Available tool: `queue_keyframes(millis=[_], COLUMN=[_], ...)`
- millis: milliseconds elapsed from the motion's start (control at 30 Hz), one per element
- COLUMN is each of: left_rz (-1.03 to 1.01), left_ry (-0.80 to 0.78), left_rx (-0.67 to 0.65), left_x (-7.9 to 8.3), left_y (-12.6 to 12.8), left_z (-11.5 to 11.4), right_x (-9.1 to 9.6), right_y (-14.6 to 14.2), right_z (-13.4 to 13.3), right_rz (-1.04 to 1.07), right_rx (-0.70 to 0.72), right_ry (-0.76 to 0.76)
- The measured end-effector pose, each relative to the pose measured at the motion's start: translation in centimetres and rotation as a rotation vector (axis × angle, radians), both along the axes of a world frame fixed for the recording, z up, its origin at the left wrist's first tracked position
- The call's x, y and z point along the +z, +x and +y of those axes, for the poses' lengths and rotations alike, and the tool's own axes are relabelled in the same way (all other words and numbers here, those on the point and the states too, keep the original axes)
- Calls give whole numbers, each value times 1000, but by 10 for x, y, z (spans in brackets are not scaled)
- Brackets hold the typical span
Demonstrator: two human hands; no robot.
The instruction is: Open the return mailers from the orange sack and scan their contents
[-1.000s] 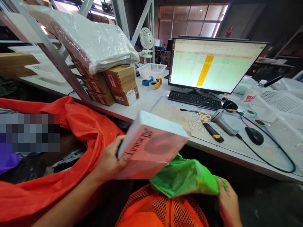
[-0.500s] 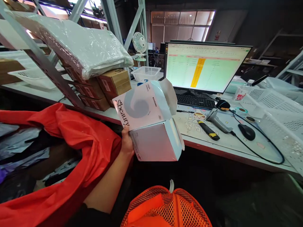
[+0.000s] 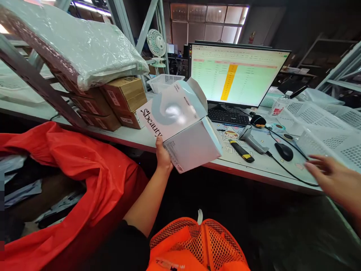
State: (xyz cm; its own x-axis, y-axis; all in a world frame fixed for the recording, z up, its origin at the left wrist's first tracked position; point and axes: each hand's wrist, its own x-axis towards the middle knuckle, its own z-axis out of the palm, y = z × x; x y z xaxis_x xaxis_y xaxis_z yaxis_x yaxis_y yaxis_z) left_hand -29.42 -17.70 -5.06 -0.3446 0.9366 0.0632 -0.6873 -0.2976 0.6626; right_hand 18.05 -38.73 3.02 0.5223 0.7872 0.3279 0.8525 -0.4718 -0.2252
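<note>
My left hand (image 3: pixel 164 155) grips the near left edge of a white-and-grey carton (image 3: pixel 194 145) printed "Sbeauty", thumb on its printed side. The carton is tilted in front of the desk, with a flap standing up at its far end; its inside is hidden from me. At the right, my right hand (image 3: pixel 328 175) is in the air above the desk's front edge, fingers apart and holding nothing. Nearest to it are a black cable and a computer mouse (image 3: pixel 284 151). A grey barcode scanner (image 3: pixel 254 142) and a yellow-and-black utility knife (image 3: pixel 241 151) lie on the desk between the hands.
A monitor (image 3: pixel 237 77) stands behind a keyboard (image 3: pixel 228 117). White plastic baskets (image 3: pixel 318 128) take up the desk's right side. Brown boxes (image 3: pixel 124 96) and a plastic-wrapped package (image 3: pixel 93 49) are stacked at the left. A red bag (image 3: pixel 93 162) of parcels gapes below them.
My right hand has come into view from the right. The carton in my left hand has turned and risen slightly, and the camera view has shifted.
</note>
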Motion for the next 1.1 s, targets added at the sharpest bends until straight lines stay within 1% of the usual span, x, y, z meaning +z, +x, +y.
queue_keyframes(millis=[33,100,167,200,233,300,400,467,533,600,667,700,733,833,867,900,933,1000,1100], left_rz=[5,35,85,112,139,186,215,206,198,200,209,216,227,262,272,279,284,288,292], left_ry=[28,93,135,141,138,116,90,83,90,106,118,117,114,107,105,103,101,103,96], left_rx=[62,188,293,335,367,406,416,418,421,424,429,436,442,460,460,457,449,433,450], left_x=[1,2,0,-2,-5,-10,-15,-15,-14,-12,-11,-10,-10,-9,-9,-9,-9,-9,-10], left_y=[6,14,19,21,23,27,35,42,47,51,52,52,52,53,54,55,57,58,56], left_z=[4,11,17,20,22,25,28,29,29,28,27,27,27,27,27,27,27,26,29], right_x=[-4,-14,-26,-32,-38,-49,-61,-64,-62,-53,-38,-29,-20,4,10,14,18,21,17], right_y=[-3,-12,-24,-30,-35,-44,-53,-58,-62,-69,-80,-87,-97,-132,-145,-157,-167,-180,-178], right_z=[31,89,135,151,163,179,193,203,210,210,197,185,170,120,106,95,88,83,92], right_rz=[28,-10,-40,-49,-57,-86,-126,-134,-116,-96,-83,-66,-32,192,257,302,327,334,307], right_rx=[47,107,116,109,97,57,-7,-11,-12,-24,31,114,236,705,812,884,922,938,902], right_ry=[-35,-120,-211,-262,-306,-357,-350,-333,-325,-346,-376,-376,-365,-339,-350,-362,-375,-373,-340])
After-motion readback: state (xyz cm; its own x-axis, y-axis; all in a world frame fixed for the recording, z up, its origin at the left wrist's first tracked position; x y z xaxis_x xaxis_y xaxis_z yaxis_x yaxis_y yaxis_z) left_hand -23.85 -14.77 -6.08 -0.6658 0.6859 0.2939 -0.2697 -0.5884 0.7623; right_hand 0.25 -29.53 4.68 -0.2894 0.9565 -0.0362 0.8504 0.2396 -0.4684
